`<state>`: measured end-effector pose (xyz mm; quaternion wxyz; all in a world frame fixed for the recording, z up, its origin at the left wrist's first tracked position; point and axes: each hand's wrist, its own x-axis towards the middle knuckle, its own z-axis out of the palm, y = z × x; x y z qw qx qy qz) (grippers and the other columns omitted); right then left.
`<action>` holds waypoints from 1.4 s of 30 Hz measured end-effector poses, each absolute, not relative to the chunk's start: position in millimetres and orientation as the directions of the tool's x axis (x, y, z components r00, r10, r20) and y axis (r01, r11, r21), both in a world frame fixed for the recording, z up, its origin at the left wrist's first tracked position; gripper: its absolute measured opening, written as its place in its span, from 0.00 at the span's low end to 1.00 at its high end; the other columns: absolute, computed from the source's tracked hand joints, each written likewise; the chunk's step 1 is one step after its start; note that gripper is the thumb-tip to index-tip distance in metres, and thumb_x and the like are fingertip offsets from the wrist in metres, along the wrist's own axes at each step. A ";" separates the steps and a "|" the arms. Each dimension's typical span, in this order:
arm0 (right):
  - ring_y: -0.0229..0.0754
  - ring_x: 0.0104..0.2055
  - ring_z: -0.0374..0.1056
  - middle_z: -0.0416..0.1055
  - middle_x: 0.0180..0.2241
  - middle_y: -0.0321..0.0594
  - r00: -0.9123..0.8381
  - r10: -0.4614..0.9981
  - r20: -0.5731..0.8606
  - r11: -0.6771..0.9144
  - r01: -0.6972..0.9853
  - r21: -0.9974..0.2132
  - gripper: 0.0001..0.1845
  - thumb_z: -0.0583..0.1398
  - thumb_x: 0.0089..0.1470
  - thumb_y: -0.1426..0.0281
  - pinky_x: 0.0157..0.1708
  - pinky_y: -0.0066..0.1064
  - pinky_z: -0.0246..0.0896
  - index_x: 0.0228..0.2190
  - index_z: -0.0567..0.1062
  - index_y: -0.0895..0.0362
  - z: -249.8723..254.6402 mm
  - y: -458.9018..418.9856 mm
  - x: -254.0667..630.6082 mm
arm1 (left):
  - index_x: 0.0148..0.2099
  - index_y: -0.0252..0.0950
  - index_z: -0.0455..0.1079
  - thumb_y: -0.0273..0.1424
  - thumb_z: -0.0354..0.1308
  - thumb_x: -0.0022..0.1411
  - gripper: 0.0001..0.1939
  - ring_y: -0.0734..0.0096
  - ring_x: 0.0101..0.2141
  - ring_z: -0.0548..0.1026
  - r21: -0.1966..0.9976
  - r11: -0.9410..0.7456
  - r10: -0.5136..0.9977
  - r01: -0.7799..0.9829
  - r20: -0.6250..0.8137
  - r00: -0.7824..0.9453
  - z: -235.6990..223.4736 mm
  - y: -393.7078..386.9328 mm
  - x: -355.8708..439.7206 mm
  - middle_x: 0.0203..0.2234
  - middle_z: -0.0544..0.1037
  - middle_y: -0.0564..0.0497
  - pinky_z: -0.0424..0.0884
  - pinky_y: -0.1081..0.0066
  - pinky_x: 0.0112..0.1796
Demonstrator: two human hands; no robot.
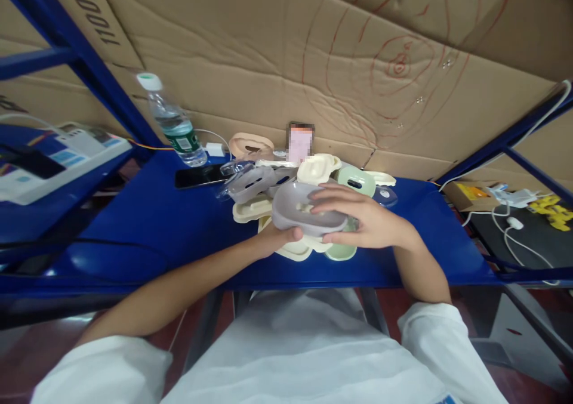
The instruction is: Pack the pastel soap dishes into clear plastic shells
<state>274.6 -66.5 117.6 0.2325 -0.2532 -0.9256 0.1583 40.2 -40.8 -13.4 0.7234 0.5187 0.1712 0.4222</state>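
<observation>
1. A creased brown cardboard sheet (277, 64) with red scribbled rings backs the whole scene, framed by blue metal shelf posts (85, 64).
2. A glossy blue table top (152, 225) carries everything; its left end is blurred.
3. A heap of pastel moulded plastic shells (313, 177), cream, mint green, grey and peach, lies at the middle of the table top, piled loosely with no container around it.
4. A clear plastic water bottle (172, 120) with a white cap and green label stands tilted behind a black phone (199, 176) lying flat.
5. A lilac-grey oval plastic shell (295, 210) sits on the front of the heap, gripped from both sides.
6. The right hand (362, 219) grasps it, fingers curled over its top.
7. The left hand (277, 237) clasps its lower left edge; the fingers are hidden beneath.
8. A small upright object (299, 141) behind the heap is blurred out.
</observation>
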 end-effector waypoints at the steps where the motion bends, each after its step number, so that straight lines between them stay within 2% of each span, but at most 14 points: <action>1: 0.52 0.68 0.71 0.78 0.61 0.44 -0.758 0.535 0.372 0.823 0.370 -0.431 0.24 0.69 0.64 0.56 0.72 0.55 0.61 0.59 0.79 0.47 117.0 -59.5 275.8 | 0.67 0.38 0.74 0.61 0.77 0.47 0.52 0.38 0.59 0.79 0.895 0.121 0.797 -0.429 0.170 0.579 -12.6 -39.6 39.8 0.57 0.83 0.37 0.77 0.49 0.58; 5: 0.51 0.63 0.75 0.80 0.57 0.44 -0.711 0.569 0.413 0.801 0.366 -0.473 0.17 0.68 0.65 0.54 0.71 0.53 0.63 0.50 0.82 0.48 117.8 -39.6 275.4 | 0.70 0.39 0.71 0.63 0.76 0.48 0.54 0.42 0.50 0.84 0.873 0.212 0.798 -0.438 0.104 0.594 -6.0 -31.8 40.0 0.56 0.83 0.35 0.82 0.60 0.39; 7: 0.50 0.60 0.76 0.81 0.54 0.44 -0.684 0.593 0.425 0.785 0.373 -0.495 0.16 0.66 0.67 0.53 0.70 0.52 0.64 0.47 0.83 0.49 121.0 -32.4 272.5 | 0.70 0.39 0.70 0.62 0.76 0.48 0.54 0.43 0.49 0.84 0.856 0.239 0.800 -0.458 0.093 0.592 -1.3 -29.4 40.4 0.57 0.82 0.34 0.80 0.65 0.34; 9: 0.50 0.59 0.77 0.82 0.53 0.43 -0.624 0.646 0.439 0.748 0.406 -0.525 0.17 0.63 0.69 0.51 0.66 0.49 0.68 0.46 0.82 0.50 123.7 -22.2 272.6 | 0.71 0.39 0.69 0.62 0.76 0.49 0.54 0.42 0.52 0.83 0.836 0.262 0.802 -0.481 0.089 0.591 3.9 -30.6 40.9 0.57 0.82 0.34 0.82 0.62 0.38; 11: 0.50 0.57 0.77 0.82 0.51 0.43 -0.516 0.712 0.476 0.700 0.471 -0.537 0.19 0.61 0.70 0.49 0.61 0.46 0.71 0.46 0.81 0.50 121.8 -5.9 278.8 | 0.72 0.41 0.67 0.60 0.77 0.50 0.55 0.39 0.57 0.81 0.819 0.290 0.793 -0.496 0.085 0.604 9.3 -34.9 41.2 0.59 0.81 0.34 0.82 0.55 0.47; 15: 0.53 0.53 0.78 0.83 0.49 0.46 -0.366 0.789 0.493 0.600 0.631 -0.491 0.27 0.59 0.69 0.43 0.59 0.50 0.71 0.44 0.82 0.53 99.8 37.3 305.4 | 0.75 0.45 0.62 0.56 0.81 0.46 0.59 0.37 0.63 0.76 0.797 0.336 0.764 -0.501 0.081 0.641 16.1 -43.2 41.6 0.60 0.80 0.35 0.74 0.42 0.60; 18: 0.56 0.60 0.74 0.80 0.56 0.49 -0.421 0.815 0.397 0.574 0.674 -0.465 0.30 0.59 0.66 0.41 0.64 0.57 0.66 0.46 0.83 0.52 84.2 55.6 320.9 | 0.75 0.43 0.61 0.55 0.81 0.46 0.60 0.36 0.64 0.75 0.794 0.352 0.763 -0.496 0.064 0.644 16.0 -43.0 42.3 0.60 0.81 0.35 0.72 0.39 0.62; 22: 0.53 0.70 0.66 0.73 0.65 0.46 -0.473 0.795 0.381 0.605 0.666 -0.436 0.29 0.55 0.71 0.44 0.72 0.58 0.56 0.60 0.78 0.47 94.0 40.2 318.9 | 0.75 0.44 0.61 0.54 0.82 0.46 0.60 0.36 0.64 0.75 0.782 0.341 0.801 -0.522 0.049 0.597 13.1 -37.2 43.5 0.61 0.80 0.36 0.73 0.37 0.62; 25: 0.51 0.71 0.66 0.74 0.65 0.43 -0.585 0.732 0.350 0.679 0.579 -0.452 0.26 0.54 0.74 0.48 0.72 0.52 0.59 0.63 0.76 0.47 114.1 11.4 305.1 | 0.75 0.46 0.61 0.53 0.82 0.48 0.58 0.37 0.64 0.76 0.773 0.308 0.834 -0.555 0.062 0.549 11.4 -33.3 43.8 0.62 0.79 0.38 0.75 0.37 0.61; 28: 0.50 0.69 0.68 0.73 0.66 0.43 -0.764 0.603 0.228 0.755 0.453 -0.474 0.27 0.61 0.71 0.50 0.70 0.48 0.63 0.64 0.75 0.47 124.2 -15.2 287.7 | 0.75 0.46 0.61 0.52 0.82 0.49 0.57 0.39 0.64 0.76 0.772 0.279 0.853 -0.571 0.075 0.517 11.2 -31.8 43.6 0.62 0.79 0.41 0.77 0.41 0.60; 30: 0.51 0.69 0.68 0.73 0.66 0.44 -0.816 0.548 0.182 0.780 0.421 -0.463 0.29 0.66 0.67 0.52 0.69 0.48 0.65 0.64 0.75 0.47 122.4 -27.4 277.3 | 0.75 0.47 0.61 0.52 0.82 0.49 0.58 0.41 0.64 0.76 0.772 0.270 0.855 -0.576 0.083 0.512 11.5 -31.6 43.4 0.63 0.79 0.41 0.77 0.44 0.60; 36: 0.51 0.68 0.70 0.77 0.62 0.46 -0.802 0.549 0.235 0.812 0.444 -0.379 0.13 0.63 0.71 0.61 0.67 0.50 0.66 0.54 0.80 0.48 114.4 -38.9 269.2 | 0.76 0.48 0.61 0.47 0.82 0.50 0.56 0.44 0.60 0.79 0.772 0.225 0.854 -0.595 0.138 0.502 10.4 -29.9 43.0 0.61 0.80 0.43 0.79 0.44 0.58; 39: 0.49 0.69 0.70 0.76 0.64 0.46 -0.792 0.552 0.260 0.818 0.456 -0.349 0.12 0.60 0.74 0.62 0.68 0.51 0.65 0.54 0.79 0.49 116.3 -39.2 269.2 | 0.73 0.46 0.65 0.44 0.81 0.53 0.50 0.47 0.55 0.83 0.776 0.218 0.853 -0.592 0.144 0.502 12.5 -27.9 41.4 0.55 0.84 0.44 0.81 0.47 0.56; 42: 0.50 0.71 0.67 0.73 0.67 0.47 -0.758 0.582 0.294 0.812 0.524 -0.258 0.13 0.57 0.75 0.65 0.72 0.55 0.58 0.55 0.77 0.51 115.2 -36.9 264.7 | 0.68 0.42 0.72 0.40 0.82 0.52 0.44 0.50 0.50 0.85 0.784 0.180 0.896 -0.594 0.119 0.428 19.5 -24.0 40.3 0.49 0.87 0.45 0.84 0.53 0.51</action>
